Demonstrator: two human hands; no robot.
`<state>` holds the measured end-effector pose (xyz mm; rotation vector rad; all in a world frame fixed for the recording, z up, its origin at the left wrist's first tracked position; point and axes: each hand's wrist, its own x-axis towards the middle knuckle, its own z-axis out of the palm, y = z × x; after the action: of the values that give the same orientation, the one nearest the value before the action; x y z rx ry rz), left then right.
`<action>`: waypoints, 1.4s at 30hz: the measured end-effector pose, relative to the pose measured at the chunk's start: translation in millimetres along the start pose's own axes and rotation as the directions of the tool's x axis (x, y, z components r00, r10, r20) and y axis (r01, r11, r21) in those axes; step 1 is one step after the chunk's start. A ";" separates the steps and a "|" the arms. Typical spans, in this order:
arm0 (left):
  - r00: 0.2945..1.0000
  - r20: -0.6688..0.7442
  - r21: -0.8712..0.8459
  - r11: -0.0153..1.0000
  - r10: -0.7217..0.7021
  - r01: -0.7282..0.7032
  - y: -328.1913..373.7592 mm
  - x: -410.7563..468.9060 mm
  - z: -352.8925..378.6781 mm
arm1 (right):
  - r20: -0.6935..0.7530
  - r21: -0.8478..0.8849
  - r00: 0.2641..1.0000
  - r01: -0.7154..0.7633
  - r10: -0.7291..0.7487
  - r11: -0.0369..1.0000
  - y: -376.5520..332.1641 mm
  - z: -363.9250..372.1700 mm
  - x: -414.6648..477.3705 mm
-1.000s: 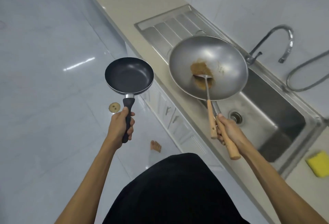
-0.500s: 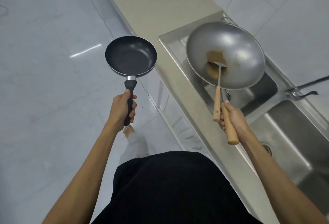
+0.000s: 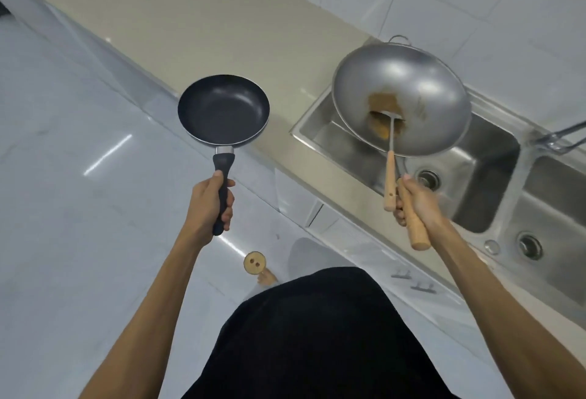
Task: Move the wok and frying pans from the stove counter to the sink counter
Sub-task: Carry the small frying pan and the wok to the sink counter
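Gripping frying pan [image 3: 223, 110] (left hand [image 3: 209, 205]), wok [image 3: 402, 97] right hand [image 3: 418, 202].

Both bare arms reach forward and up from the lower edge of the frame, elbows slightly bent. The left hand [image 3: 211, 205] sits left of centre, fingers wrapped round a dark handle, thumb laid along its top and pointing upward. The right hand [image 3: 417, 205] sits right of centre at about the same height, fist closed round a wooden handle, knuckles turned toward the right, wrist straight with the forearm.
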<state>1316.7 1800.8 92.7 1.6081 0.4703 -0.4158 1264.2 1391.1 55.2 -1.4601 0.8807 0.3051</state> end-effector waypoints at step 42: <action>0.853 0.517 0.444 0.873 -0.065 -0.203 167.5 423.6 56.2 | -0.552 0.141 0.823 -0.062 0.131 0.988 -38.5 222.5 98.7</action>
<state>1765.2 1756.6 5.4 1.8918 -0.1303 -0.9414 1428.8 1562.1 -11.0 -1.4151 1.4277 -0.1190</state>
